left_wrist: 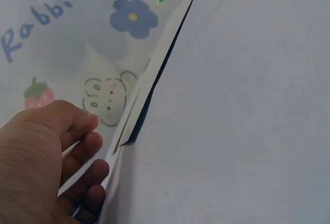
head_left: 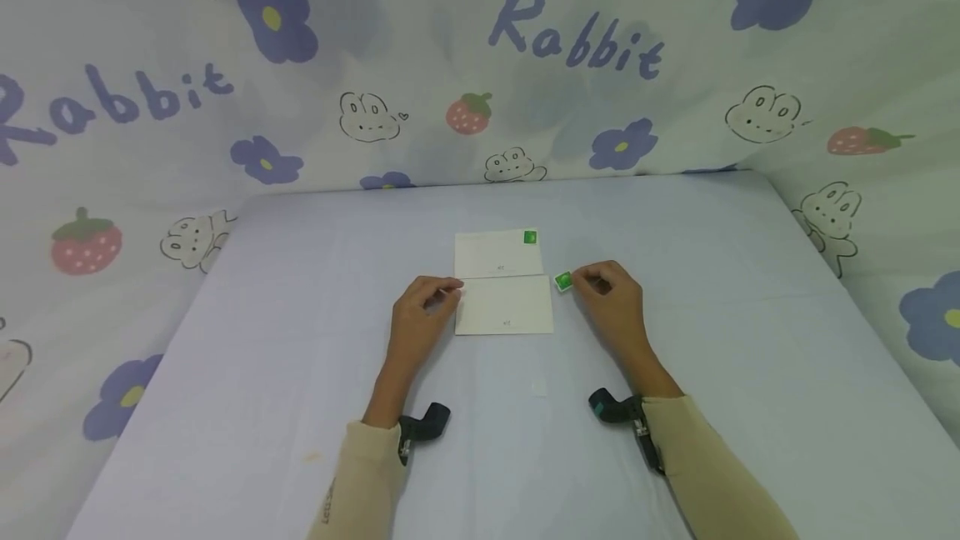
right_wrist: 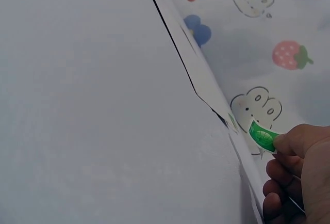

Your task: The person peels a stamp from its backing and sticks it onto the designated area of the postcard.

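Two white envelopes lie one behind the other on the table. The far envelope (head_left: pixel 491 254) carries a green stamp (head_left: pixel 530 237) in its upper right corner; the near envelope (head_left: pixel 504 307) bears only a tiny mark by its lower edge. To the right of them, my right hand (head_left: pixel 613 298) pinches another green stamp (head_left: pixel 563 281) between thumb and finger, just off the near envelope's corner. The right wrist view shows this held stamp (right_wrist: pixel 263 137) slightly bent. At the envelopes' left edge is my left hand (head_left: pixel 423 311), its fingers loosely bent and gripping nothing.
A pale cloth covers the table (head_left: pixel 300 373). Closer to me lies a small whitish square (head_left: pixel 538 388), hard to make out. Behind the table hangs a printed curtain (head_left: pixel 420 48) with rabbits, flowers and strawberries. Each wrist wears a black camera mount (head_left: pixel 426 423).
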Demonstrator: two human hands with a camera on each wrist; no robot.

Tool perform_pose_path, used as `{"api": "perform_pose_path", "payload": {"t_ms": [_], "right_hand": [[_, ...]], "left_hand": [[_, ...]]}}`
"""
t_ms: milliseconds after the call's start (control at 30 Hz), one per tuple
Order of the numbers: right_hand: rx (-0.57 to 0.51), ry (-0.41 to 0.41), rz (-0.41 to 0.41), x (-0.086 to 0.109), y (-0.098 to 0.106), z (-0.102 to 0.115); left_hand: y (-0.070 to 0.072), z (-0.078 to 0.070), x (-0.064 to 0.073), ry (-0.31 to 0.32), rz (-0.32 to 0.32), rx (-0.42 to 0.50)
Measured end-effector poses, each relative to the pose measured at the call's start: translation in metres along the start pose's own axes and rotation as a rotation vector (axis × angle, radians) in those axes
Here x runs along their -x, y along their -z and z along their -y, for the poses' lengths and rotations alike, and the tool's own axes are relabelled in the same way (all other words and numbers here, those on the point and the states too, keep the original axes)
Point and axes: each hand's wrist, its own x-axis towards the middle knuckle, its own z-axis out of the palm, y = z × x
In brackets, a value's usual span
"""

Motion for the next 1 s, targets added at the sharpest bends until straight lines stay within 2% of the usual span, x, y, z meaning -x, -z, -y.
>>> {"api": "perform_pose_path", "payload": {"t_ms": [500, 667, 867, 1000], "right_hand": [[-0.005, -0.014, 0.029, 0.024, 0.004, 0.004], [-0.009, -0.010, 0.030, 0.030, 0.006, 0.005], [-0.023, 0.002, 0.036, 0.036, 0.006, 0.007], [-0.037, 0.000, 0.050, 0.042, 0.005, 0.010]], "left_hand": [[-0.002, -0.006, 0.017, 0.022, 0.011, 0.021], [-0.004, -0.009, 0.022, 0.012, 0.017, 0.007], [-0.004, -0.013, 0.028, 0.038, 0.024, -0.012], [-0.003, -0.016, 0.032, 0.032, 0.026, -0.014]]}}
